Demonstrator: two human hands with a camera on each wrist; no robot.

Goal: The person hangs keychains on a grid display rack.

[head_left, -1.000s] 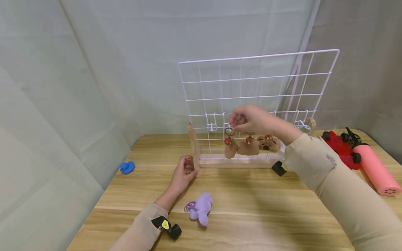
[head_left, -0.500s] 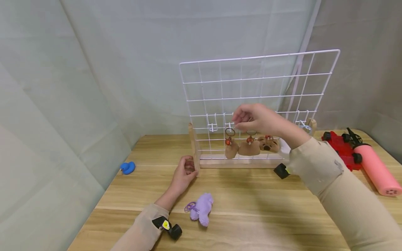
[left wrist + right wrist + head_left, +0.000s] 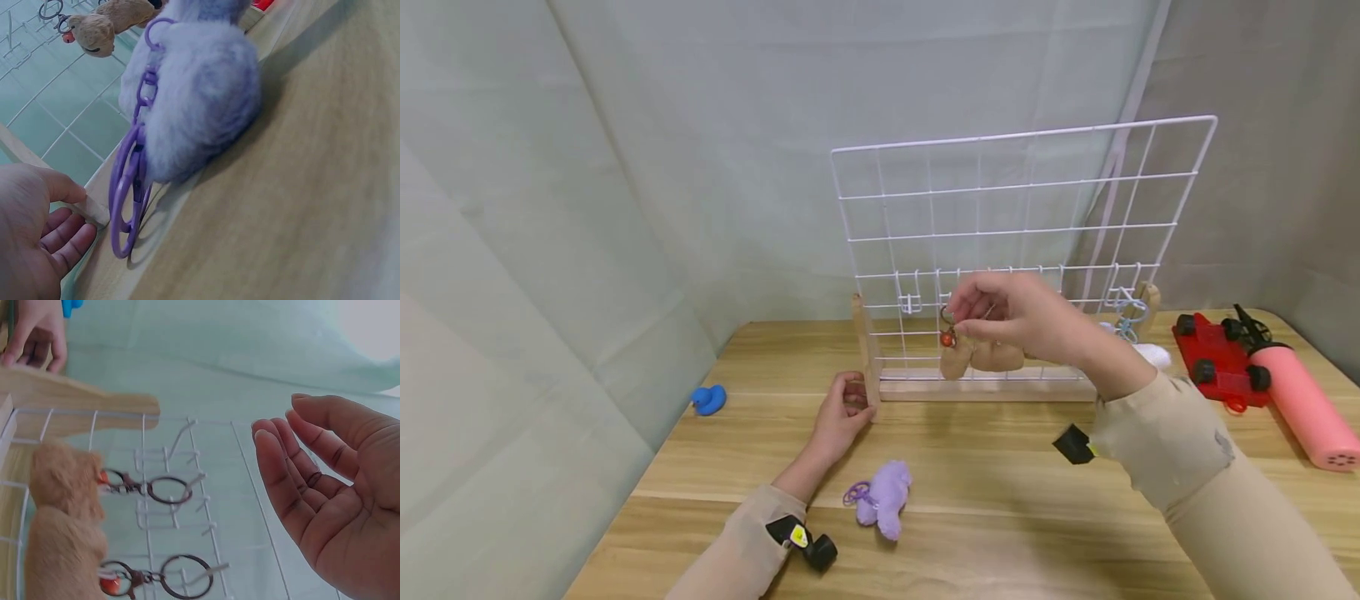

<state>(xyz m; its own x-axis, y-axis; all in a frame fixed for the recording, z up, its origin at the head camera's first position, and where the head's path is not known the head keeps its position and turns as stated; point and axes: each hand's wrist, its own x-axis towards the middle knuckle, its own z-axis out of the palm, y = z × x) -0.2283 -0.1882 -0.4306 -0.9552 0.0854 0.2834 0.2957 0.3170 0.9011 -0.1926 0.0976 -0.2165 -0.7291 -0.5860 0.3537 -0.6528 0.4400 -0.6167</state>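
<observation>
My left hand (image 3: 842, 417) grips the wooden foot (image 3: 870, 392) at the left end of a white wire grid rack (image 3: 977, 233). Brown plush keychains (image 3: 997, 357) hang side by side from hooks on the grid by dark metal rings, with small red-orange beads. In front of them, my right hand (image 3: 1018, 312) has its fingers loosely bent and holds nothing. The right wrist view shows that hand (image 3: 331, 481) apart from the rings (image 3: 169, 490). A fluffy purple plush keychain (image 3: 883, 500) with a purple ring lies on the table, near my left wrist.
At the left edge of the table sits a blue rubber duck (image 3: 708, 400). A red toy car (image 3: 1219, 358) and a pink cylinder (image 3: 1303, 408) lie on the right. Partly behind my right wrist is a white plush (image 3: 1152, 357) with a blue ring (image 3: 1131, 311) hanging at the grid.
My right hand has drawn right from the left brown keychain's ring, then sunk lower in front of the plushes. The white plush now shows more. My left hand stays on the foot.
</observation>
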